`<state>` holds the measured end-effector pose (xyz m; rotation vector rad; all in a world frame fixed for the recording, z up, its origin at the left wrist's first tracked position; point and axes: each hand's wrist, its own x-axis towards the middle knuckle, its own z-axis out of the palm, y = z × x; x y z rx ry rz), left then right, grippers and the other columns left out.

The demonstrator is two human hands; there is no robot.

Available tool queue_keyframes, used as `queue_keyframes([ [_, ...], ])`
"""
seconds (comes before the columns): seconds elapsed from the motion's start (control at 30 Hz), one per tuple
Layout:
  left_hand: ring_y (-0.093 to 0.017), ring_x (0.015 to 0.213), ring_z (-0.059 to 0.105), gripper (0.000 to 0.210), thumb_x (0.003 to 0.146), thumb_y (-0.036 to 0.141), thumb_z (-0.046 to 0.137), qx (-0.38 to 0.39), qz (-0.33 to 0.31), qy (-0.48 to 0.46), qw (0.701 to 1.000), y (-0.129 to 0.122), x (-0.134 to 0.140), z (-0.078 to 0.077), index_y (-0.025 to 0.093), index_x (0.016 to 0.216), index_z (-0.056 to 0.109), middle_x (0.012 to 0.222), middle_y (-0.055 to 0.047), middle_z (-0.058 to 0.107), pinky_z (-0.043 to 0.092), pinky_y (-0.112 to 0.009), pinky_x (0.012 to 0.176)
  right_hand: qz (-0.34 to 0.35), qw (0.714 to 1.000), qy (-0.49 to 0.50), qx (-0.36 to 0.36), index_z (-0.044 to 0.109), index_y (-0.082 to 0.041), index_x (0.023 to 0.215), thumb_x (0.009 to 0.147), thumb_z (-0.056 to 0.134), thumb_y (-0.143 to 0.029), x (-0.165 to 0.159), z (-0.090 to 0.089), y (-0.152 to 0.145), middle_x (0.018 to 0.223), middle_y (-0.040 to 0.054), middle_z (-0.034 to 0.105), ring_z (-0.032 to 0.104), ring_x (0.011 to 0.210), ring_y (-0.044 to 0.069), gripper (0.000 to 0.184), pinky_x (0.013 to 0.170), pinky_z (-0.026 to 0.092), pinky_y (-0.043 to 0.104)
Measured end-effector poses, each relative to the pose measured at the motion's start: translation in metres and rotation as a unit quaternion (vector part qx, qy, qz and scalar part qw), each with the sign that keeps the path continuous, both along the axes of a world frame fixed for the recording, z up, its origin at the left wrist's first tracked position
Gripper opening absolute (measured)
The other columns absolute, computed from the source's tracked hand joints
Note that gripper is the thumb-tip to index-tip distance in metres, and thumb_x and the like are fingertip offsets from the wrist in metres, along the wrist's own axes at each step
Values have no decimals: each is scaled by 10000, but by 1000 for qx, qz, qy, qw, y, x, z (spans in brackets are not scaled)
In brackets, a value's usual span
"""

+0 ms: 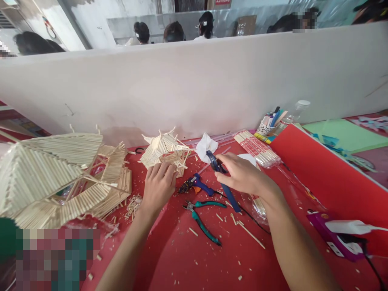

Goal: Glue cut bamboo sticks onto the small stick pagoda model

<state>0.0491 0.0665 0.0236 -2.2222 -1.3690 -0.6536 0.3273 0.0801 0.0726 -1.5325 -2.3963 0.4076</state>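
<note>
My left hand [159, 184] is at the front of a small model built of pale wooden sticks [165, 145]. Its fingers curl over the model's near edge, and the fingertips are hidden. To the right, my right hand [242, 171] grips a blue-handled cutting tool [230, 196] between thumb and fingers, its dark head tilted up to the left. Between the hands lies a blue glue gun [201, 185] with an orange trigger. Below it, diagonal pliers [204, 216] with teal handles rest spread on the red table [182, 258].
A larger stick structure [54, 173] fills the left side. Packed sticks [257, 147], crumpled tissue [206, 146], a pen cup [268, 125] and a red board [327, 178] stand right. A purple device [336, 234] lies near right. A pale partition [188, 89] closes the back; people sit beyond.
</note>
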Motion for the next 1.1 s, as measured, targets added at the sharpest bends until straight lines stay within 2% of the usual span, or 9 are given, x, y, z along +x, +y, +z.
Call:
queue_keyframes([
  [0.13, -243, 906, 629, 93, 980, 201, 570, 5, 4, 0, 1000, 0, 0, -1, 199, 943, 655, 987, -68, 732, 417, -370, 822, 15, 992, 127, 5, 588, -202, 1156, 957, 451, -408, -1, -15, 15, 1068, 115, 678, 618, 990, 281, 318, 861, 482, 389],
  [0.27, -235, 908, 633, 149, 996, 186, 526, -12, 3, -7, 1000, -2, 0, 1, 206, 937, 661, 975, -70, 738, 408, -361, 830, 2, 989, 149, -25, 609, -187, 1140, 950, 429, -359, -6, -34, 30, 1101, 111, 692, 606, 1090, 287, 313, 933, 467, 368],
  [0.37, -229, 920, 640, 161, 992, 169, 518, -28, -8, -30, 999, -2, -2, 0, 215, 965, 670, 988, -69, 744, 405, -354, 830, -7, 983, 176, -45, 618, -175, 1159, 970, 386, -360, -6, -37, 35, 1121, 105, 705, 609, 1127, 282, 352, 963, 463, 352],
  [0.53, -210, 907, 652, 145, 986, 172, 535, -12, -20, -46, 999, -3, -5, -1, 222, 990, 671, 1006, -62, 756, 408, -341, 824, -52, 978, 178, -98, 605, -171, 1279, 1012, 330, -390, 3, -38, 40, 1173, 96, 726, 620, 1168, 285, 442, 991, 464, 361],
  [0.63, -197, 884, 663, 124, 979, 175, 553, 4, -29, -55, 998, -4, -6, 1, 225, 983, 666, 984, -54, 759, 422, -331, 821, -63, 976, 158, -134, 617, -180, 1294, 1048, 273, -445, 10, -43, 43, 1123, 83, 749, 635, 1154, 294, 499, 1002, 466, 382],
  [0.77, -171, 842, 680, 97, 973, 171, 548, 17, -57, -122, 991, -7, -4, 7, 210, 965, 636, 911, -48, 746, 469, -299, 832, -46, 981, 145, -118, 589, -186, 1347, 1056, 256, -553, 9, -48, 44, 1188, 71, 739, 641, 1164, 281, 575, 1032, 455, 375],
  [0.93, -144, 808, 698, 58, 948, 210, 545, -28, -46, -265, 963, -12, 0, 18, 207, 949, 603, 857, -17, 727, 530, -257, 780, -29, 987, 126, -92, 547, -191, 1394, 1059, 265, -540, 5, -44, 39, 1297, 93, 702, 632, 1209, 273, 560, 1026, 454, 351],
  [1.03, -148, 844, 714, 50, 933, 250, 572, -89, -31, -339, 936, -16, 1, 25, 212, 927, 602, 885, -17, 735, 560, -266, 797, 11, 986, 142, -85, 540, -197, 1381, 1065, 263, -466, 8, -32, 32, 1353, 104, 670, 631, 1210, 265, 499, 990, 469, 331],
  [1.1, -150, 849, 719, 74, 937, 280, 587, -126, -34, -380, 916, -16, 2, 27, 210, 920, 606, 890, -21, 736, 576, -275, 806, 21, 988, 124, -93, 571, -191, 1323, 1057, 301, -467, 9, -22, 26, 1285, 117, 697, 658, 1133, 273, 469, 950, 478, 338],
])
